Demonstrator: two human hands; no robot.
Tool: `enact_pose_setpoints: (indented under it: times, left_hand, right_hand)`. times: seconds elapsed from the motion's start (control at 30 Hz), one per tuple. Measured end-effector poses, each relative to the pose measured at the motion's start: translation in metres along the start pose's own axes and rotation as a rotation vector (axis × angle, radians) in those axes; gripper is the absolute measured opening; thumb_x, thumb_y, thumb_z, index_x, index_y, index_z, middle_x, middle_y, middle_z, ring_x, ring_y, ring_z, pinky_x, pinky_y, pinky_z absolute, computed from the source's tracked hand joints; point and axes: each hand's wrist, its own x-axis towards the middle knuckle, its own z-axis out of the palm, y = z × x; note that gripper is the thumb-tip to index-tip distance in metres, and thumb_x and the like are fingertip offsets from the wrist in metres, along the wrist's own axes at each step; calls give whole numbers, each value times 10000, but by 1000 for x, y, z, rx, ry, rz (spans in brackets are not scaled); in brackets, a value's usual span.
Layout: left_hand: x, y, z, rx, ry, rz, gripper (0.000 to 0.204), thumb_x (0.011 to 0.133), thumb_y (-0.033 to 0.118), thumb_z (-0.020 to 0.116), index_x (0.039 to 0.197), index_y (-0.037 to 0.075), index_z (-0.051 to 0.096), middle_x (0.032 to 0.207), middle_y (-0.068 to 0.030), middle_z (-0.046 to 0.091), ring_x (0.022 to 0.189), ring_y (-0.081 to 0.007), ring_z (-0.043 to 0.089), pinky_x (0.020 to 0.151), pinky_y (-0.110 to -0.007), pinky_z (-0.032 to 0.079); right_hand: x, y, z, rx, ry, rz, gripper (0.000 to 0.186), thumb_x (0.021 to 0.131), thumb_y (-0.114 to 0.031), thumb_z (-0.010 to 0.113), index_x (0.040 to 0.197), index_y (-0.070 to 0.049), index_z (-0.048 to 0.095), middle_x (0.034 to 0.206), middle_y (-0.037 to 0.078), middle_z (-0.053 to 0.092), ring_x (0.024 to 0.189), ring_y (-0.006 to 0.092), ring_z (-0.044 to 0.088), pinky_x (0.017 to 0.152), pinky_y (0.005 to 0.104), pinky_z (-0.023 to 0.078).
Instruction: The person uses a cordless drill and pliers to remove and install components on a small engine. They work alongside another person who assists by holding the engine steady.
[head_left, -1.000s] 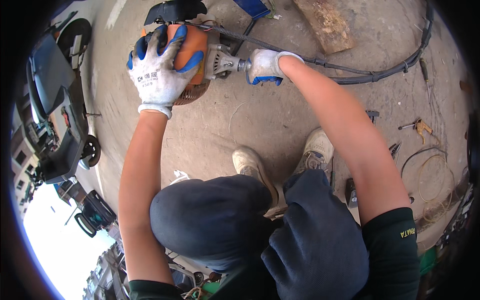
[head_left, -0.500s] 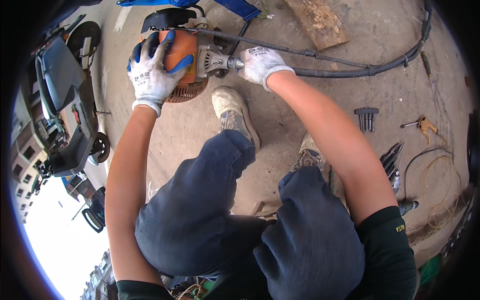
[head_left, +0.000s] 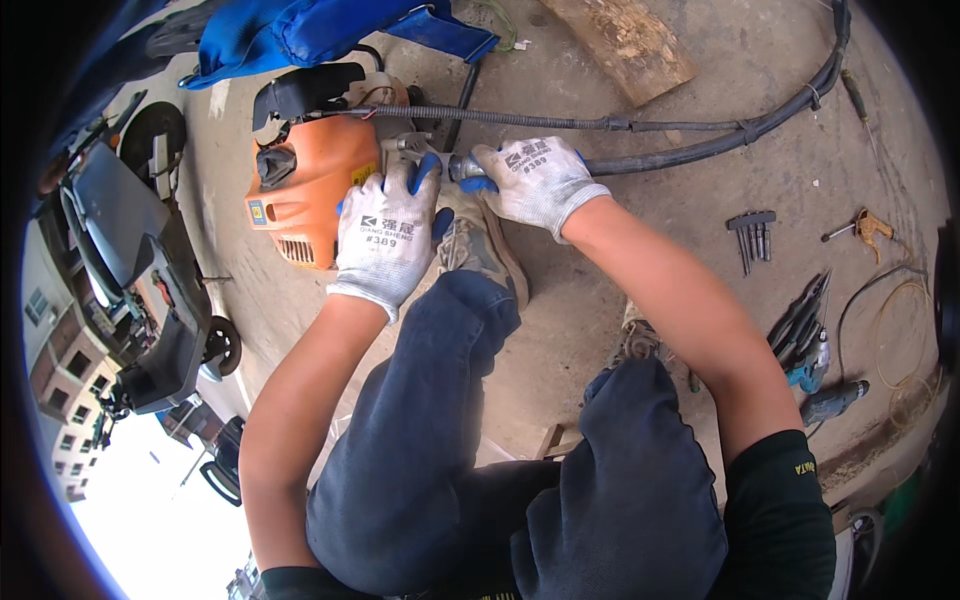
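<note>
A small orange engine (head_left: 325,165) with a black top cover lies on the concrete, ahead and to the left. My left hand (head_left: 390,225), in a white glove with blue palm coating, curls over the grey metal housing on the engine's right side, covering most of it. A thick black flexible shaft (head_left: 665,158) runs right from that housing. My right hand (head_left: 535,182), gloved alike, is wrapped round the shaft's end beside a silver collar (head_left: 463,168). The collar sits at the housing; how far it is seated is hidden. A thinner ribbed cable (head_left: 520,118) passes just beyond my right hand.
A wooden board (head_left: 630,45) lies at the far right and blue straps (head_left: 340,30) at the far left. Right of my legs are hex keys (head_left: 752,238), an air blow gun (head_left: 865,232), a screwdriver (head_left: 853,95) and power drills (head_left: 835,400). A scooter (head_left: 150,290) stands left.
My left hand has moved from the engine's orange cover rightward and nearer onto the grey housing. The right hand keeps hold of the shaft. The whole view has shifted slightly.
</note>
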Motion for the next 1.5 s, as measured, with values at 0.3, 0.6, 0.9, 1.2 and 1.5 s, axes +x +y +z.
enact_pose_setpoints:
  times: [0.3,0.6,0.9,1.2,1.5]
  left_hand:
    - [19,-19,16,-270,91,89,330,871,75,546,1180,115,654,1212,-175,636,964,-358,686,810,-448,561]
    - [27,-10,9,-467,-86,-15,572,844,66,645,1378,22,444,1215,-276,602,1111,-448,603,947,-475,495]
    - [40,-6,11,-340,-137,13,540,838,98,666,1343,35,487,1186,-268,638,1085,-437,624,918,-476,514]
    - [48,-3,10,-272,-150,11,511,815,88,676,1298,39,518,1088,-241,670,1018,-428,644,867,-493,525]
    - [47,-5,11,-43,-172,64,285,909,83,531,1184,34,590,1051,-222,665,955,-362,693,766,-460,570]
  right_hand:
    - [13,-5,-13,144,-132,113,356,932,-392,567,1064,-98,718,1030,168,738,1011,348,705,880,465,552]
    - [11,4,-12,191,-247,119,417,909,-408,597,1148,-80,687,1099,192,717,1056,343,686,910,452,541]
    - [7,8,-6,219,-170,81,406,894,-377,593,1138,-73,704,1064,178,736,1035,345,700,902,449,551]
    - [2,7,16,-5,-110,-42,478,957,-331,502,1362,-86,570,1043,164,725,977,326,714,815,465,573]
    - [0,3,10,5,-69,-74,399,959,-220,468,1294,-47,598,1003,173,729,938,327,726,769,456,581]
